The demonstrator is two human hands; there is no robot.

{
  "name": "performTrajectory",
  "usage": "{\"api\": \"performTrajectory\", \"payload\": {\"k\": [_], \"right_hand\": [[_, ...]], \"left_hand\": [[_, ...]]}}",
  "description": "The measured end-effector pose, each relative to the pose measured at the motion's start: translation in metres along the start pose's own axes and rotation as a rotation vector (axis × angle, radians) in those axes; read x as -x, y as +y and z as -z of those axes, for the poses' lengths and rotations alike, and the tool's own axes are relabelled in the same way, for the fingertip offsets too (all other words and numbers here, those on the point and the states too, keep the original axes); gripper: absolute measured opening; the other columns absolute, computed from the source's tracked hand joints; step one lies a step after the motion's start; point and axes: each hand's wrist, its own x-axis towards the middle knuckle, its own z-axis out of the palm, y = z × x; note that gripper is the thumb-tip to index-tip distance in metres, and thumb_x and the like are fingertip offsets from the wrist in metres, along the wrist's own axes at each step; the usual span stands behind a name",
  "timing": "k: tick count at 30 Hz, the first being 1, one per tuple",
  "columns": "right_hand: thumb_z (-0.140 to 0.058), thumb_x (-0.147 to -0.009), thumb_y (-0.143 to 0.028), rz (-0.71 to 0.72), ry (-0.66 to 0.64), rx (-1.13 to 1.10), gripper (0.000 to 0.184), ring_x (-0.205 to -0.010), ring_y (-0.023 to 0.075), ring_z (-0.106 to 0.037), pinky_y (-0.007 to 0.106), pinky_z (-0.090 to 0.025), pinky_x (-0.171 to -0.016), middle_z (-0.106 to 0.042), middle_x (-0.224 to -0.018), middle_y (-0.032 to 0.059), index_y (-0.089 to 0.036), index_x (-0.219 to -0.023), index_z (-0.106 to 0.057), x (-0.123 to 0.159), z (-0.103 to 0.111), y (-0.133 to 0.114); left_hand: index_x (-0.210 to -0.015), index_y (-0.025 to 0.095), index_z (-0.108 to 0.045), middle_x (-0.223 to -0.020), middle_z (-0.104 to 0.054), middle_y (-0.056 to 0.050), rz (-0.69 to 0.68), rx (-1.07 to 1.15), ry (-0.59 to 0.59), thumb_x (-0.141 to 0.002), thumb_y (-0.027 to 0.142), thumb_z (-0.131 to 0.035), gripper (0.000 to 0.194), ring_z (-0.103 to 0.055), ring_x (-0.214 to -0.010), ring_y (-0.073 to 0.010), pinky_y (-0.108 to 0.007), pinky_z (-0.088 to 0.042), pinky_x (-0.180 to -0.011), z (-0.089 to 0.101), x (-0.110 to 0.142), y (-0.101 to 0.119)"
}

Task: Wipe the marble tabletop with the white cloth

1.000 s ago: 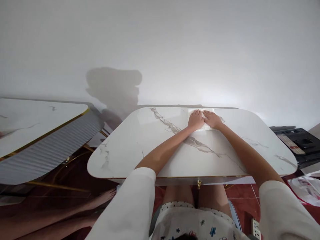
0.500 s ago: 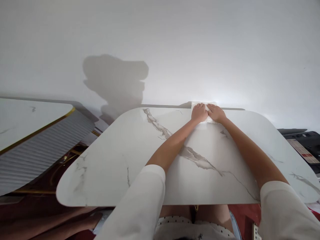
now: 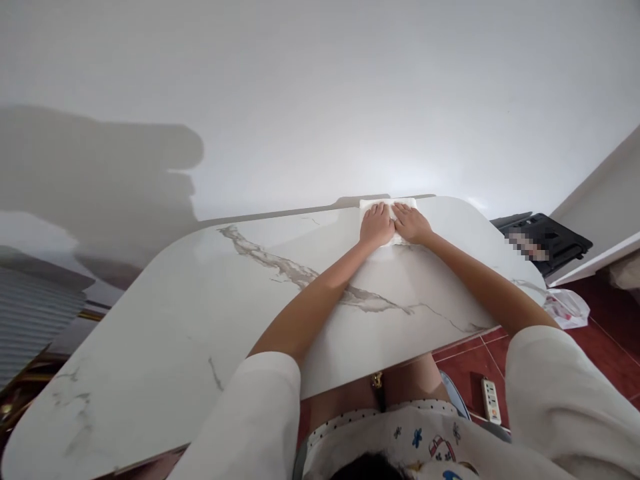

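Observation:
Both hands press down on a folded white cloth at the far edge of a white marble-patterned table. My left hand lies flat on the cloth's left half, fingers stretched toward the wall. Beside it, my right hand rests flat on the right half, the thumbs close together. The cloth's back edge sits at the tabletop's rim near the wall; my palms hide much of its middle.
A white wall rises behind the table. At right stand a black case and a plastic bag. A power strip lies on the red tiled floor. Part of a ribbed grey panel shows at left.
My view has turned to the right, bringing the black case, bag and power strip further in. Both hands stay flat on the cloth, which sits slightly nearer the table's right end.

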Motion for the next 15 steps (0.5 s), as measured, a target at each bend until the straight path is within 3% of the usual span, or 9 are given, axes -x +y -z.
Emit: {"api": "performTrajectory", "payload": {"k": [15], "right_hand": [[-0.03, -0.092, -0.028, 0.097, 0.021, -0.019, 0.056, -0.138, 0.0254, -0.029, 0.04, -0.025, -0.113, -0.033, -0.15, 0.0128, -0.004, -0.143, -0.036, 0.139, 0.028, -0.074]], "left_hand": [[-0.14, 0.009, -0.036, -0.15, -0.033, -0.011, 0.113, 0.068, -0.071, -0.088, 0.021, -0.032, 0.053, -0.026, -0.14, -0.025, -0.04, -0.023, -0.115, 0.052, 0.153, 0.049]]}}
